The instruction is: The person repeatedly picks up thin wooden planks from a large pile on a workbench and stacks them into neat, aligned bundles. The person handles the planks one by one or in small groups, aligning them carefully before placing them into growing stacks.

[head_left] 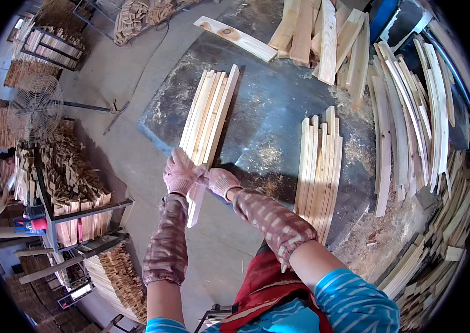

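A bundle of several long, pale wooden strips (209,119) lies side by side on the dark worktable, its near end sticking out past the table's edge. My left hand (179,172), in a light pink glove, wraps over the bundle's left side close to that near end. From the right, my gloved right hand (221,182) grips the same strips, its thumb meeting the left hand. The undersides of the fingers are hidden by wood and gloves. A second row of wooden strips (319,166) rests on the table to the right of my right hand.
The dark worktable (257,105) carries sawdust. At its far edge are a single board (235,38) and a heap of boards (323,39). Curved-looking stacks of planks (412,116) stand right. Leftward are a fan (36,106) and a rack of wood pieces (74,177).
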### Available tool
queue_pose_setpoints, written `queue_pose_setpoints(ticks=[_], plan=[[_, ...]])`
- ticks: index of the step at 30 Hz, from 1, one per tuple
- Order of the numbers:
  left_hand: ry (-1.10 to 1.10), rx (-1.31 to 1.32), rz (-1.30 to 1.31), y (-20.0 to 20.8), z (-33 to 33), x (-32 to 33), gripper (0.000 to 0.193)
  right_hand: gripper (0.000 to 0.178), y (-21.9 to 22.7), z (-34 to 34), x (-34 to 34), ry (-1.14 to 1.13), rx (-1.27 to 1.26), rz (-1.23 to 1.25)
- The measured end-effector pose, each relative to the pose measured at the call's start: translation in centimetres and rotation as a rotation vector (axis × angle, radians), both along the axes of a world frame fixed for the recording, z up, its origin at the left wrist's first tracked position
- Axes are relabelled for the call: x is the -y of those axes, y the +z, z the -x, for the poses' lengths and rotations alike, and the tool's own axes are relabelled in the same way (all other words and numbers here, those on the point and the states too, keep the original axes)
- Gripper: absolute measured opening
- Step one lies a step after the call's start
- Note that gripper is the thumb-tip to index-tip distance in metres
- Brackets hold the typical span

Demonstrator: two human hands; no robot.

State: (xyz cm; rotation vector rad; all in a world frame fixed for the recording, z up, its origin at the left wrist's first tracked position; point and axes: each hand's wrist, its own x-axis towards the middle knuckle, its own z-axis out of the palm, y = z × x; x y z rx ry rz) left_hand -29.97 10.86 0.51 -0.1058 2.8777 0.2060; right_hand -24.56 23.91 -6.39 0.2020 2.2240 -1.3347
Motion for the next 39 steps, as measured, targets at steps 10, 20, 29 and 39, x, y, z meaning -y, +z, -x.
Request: queue_pose_setpoints(ticks=[10, 20, 29, 39], plan=[[0.016, 0.039, -0.099, 0.6, 0.2, 0.5, 0.113, 0.031, 0.4, -0.4, -2.6, -0.103, 0.338, 0.576], [-0.099, -0.132, -0.077, -1.0, -0.3, 0.0, 0.113, 0.026, 1.5, -2.4, -2.8, -0.033, -0.108, 0.244], [-0.163, -0.003, 0.094, -2.7, 1.0, 2.1, 0.120, 0.072, 7.2, -19.1, -29.3, -0.828, -0.343, -0.476], [-0.596, -0.207, -0.914, 2.0, -9.1, -17.2, 0.084, 0.076, 10.8, -29.1, -42.4, -0.970, 0.215, -0.141]])
